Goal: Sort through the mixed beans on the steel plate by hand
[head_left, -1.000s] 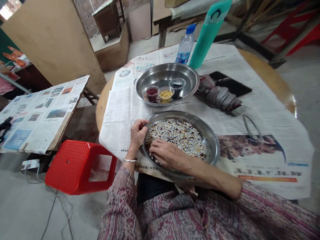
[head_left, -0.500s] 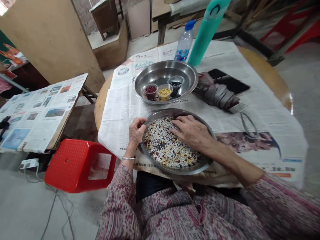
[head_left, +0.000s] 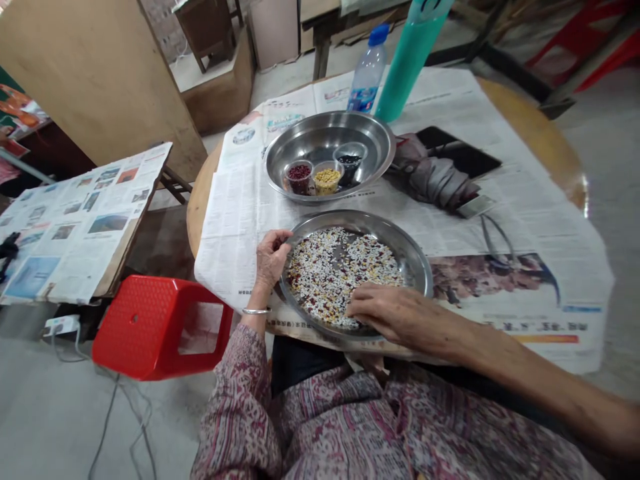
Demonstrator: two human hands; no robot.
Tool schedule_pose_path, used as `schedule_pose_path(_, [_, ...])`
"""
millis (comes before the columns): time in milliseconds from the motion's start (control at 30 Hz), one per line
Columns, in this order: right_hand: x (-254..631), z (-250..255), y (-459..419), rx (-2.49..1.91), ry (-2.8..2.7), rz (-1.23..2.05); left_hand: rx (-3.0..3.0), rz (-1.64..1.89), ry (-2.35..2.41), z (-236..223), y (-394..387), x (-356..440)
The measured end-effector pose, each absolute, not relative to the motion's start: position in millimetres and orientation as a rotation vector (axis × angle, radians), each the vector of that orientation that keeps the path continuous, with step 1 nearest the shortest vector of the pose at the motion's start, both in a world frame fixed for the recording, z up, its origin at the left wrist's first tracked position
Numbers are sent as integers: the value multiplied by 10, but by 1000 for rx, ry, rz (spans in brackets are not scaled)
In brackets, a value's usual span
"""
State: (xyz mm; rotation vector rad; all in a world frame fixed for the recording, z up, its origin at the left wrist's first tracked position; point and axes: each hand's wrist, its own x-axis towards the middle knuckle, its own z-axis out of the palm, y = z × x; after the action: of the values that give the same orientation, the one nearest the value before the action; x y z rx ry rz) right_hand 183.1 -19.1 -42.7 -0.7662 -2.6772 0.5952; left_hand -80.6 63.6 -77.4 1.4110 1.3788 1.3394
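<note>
A round steel pan filled with mixed white, red, yellow and dark beans sits at the near edge of a newspaper-covered round table. My left hand is closed on the pan's left rim. Palm down on the beans at the pan's near right side lies my right hand, its fingers stretched flat. Behind it stands a second steel pan holding three small clear cups: red beans, yellow beans and black beans.
A clear water bottle and a tall teal bottle stand at the table's far side. A folded grey umbrella lies right of the far pan. A red plastic stool and a newspaper-covered board are to the left.
My right hand swept from the pan's near left to its far side, then back to the near right, spreading the beans. The left hand stayed on the rim.
</note>
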Motion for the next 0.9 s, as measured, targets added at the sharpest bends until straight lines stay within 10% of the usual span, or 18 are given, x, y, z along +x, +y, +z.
schedule_pose_path(900, [1829,-510,155,-1034,-2426,152,1418,1321,1410,-767,640,-817])
